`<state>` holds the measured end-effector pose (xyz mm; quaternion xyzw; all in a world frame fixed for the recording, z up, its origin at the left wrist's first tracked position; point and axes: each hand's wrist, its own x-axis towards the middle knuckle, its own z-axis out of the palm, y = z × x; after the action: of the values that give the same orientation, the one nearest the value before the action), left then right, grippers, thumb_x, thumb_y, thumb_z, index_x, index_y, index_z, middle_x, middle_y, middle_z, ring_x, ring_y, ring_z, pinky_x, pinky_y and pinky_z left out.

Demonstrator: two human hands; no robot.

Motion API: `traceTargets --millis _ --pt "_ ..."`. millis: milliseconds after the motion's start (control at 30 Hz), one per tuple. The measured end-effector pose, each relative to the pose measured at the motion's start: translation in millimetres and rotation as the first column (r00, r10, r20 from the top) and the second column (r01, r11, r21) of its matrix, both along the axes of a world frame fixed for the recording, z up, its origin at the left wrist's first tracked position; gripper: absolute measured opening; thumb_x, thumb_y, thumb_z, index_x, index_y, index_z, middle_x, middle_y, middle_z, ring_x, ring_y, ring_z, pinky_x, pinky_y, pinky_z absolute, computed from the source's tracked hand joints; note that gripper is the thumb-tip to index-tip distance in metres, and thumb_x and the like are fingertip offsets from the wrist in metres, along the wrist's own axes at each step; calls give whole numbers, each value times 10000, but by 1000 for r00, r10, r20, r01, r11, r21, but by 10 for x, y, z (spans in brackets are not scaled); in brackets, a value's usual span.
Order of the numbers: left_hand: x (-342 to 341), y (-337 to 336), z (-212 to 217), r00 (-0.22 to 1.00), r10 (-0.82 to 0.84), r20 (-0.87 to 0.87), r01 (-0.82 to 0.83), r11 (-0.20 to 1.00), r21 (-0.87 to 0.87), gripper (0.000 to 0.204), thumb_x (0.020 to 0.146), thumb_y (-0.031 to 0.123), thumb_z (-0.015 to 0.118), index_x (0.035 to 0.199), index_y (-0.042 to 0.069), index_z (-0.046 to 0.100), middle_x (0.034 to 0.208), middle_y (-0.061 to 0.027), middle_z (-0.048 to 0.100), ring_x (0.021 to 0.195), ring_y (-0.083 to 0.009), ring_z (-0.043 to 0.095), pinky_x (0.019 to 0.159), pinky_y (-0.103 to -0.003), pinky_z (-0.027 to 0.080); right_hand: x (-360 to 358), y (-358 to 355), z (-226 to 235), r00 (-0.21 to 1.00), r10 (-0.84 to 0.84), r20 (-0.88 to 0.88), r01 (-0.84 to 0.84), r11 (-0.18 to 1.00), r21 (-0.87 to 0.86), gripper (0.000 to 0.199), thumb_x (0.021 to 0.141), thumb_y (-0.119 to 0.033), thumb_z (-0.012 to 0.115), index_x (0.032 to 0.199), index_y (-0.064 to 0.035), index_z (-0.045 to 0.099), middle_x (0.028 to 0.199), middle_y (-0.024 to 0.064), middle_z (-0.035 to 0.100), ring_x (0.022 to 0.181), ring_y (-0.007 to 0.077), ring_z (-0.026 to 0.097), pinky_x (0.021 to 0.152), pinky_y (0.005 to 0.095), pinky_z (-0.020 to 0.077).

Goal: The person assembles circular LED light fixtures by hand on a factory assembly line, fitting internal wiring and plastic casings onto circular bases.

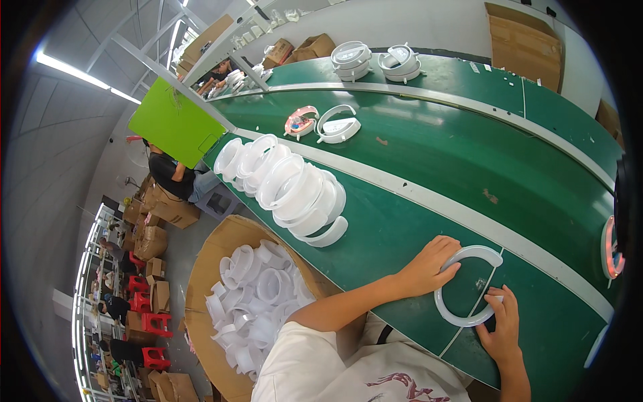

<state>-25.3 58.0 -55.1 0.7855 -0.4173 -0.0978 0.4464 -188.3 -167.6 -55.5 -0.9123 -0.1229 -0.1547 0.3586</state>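
On the green counter (388,258) before us, our left hand (432,263) grips the upper left of a white C-shaped ring (451,314) and our right hand (501,325) pinches its lower right end, with stacked white rings (288,184) farther left and a cardboard box (199,271) of white parts (258,305) beside us

The single head view, a wide fisheye, looks down from over the near edge of the green surface (382,248), close above the left hand (430,266) and right hand (502,327), facing across it toward the pale wall (429,28) and catching the floor (181,261) at left.
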Motion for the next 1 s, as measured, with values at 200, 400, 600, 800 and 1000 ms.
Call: traceTargets --millis 200,400,600,800,1000 --pt "-16 8 -7 1000 1 13 -1 1000 9 309 955 138 566 1210 -34 538 1256 -210 531 1209 -377 462 1048 -441 383 -6 1 4 1000 9 -9 -9 1000 7 602 629 -48 777 1191 -50 561 1151 188 598 1122 373 601 1076 596 409" --pt "-9 13 -2 1000 -11 -12 12 1000 19 314 955 131 572 1221 -32 538 1266 -214 529 1227 -381 456 1055 -443 381 -6 -3 -25 1000 11 -15 -11 1000 10 604 623 -44 775 1187 -49 560 1152 190 596 1122 375 601 1074 597 410" --pt "-9 18 -5 1000 -3 -11 3 1000 23 317 952 125 577 1226 -32 546 1275 -216 530 1242 -383 456 1061 -447 380 -2 -3 -29 1000 16 -21 -15 1000 21 605 617 -38 769 1186 -46 563 1153 192 594 1118 379 600 1069 598 414" --pt "-6 21 -10 1000 -7 -10 8 999 37 317 953 125 576 1226 -33 550 1283 -221 528 1257 -387 453 1067 -452 377 0 -9 -44 999 27 -17 -27 999 28 619 615 -36 772 1199 -47 566 1146 192 597 1116 378 598 1066 599 416" --pt "-10 23 12 999 -8 -31 9 999 37 320 954 126 576 1229 -35 549 1290 -225 527 1265 -389 451 1072 -454 373 -8 -7 -40 999 29 -23 -28 999 33 617 620 -40 772 1203 -49 568 1148 194 598 1115 378 598 1066 597 416"
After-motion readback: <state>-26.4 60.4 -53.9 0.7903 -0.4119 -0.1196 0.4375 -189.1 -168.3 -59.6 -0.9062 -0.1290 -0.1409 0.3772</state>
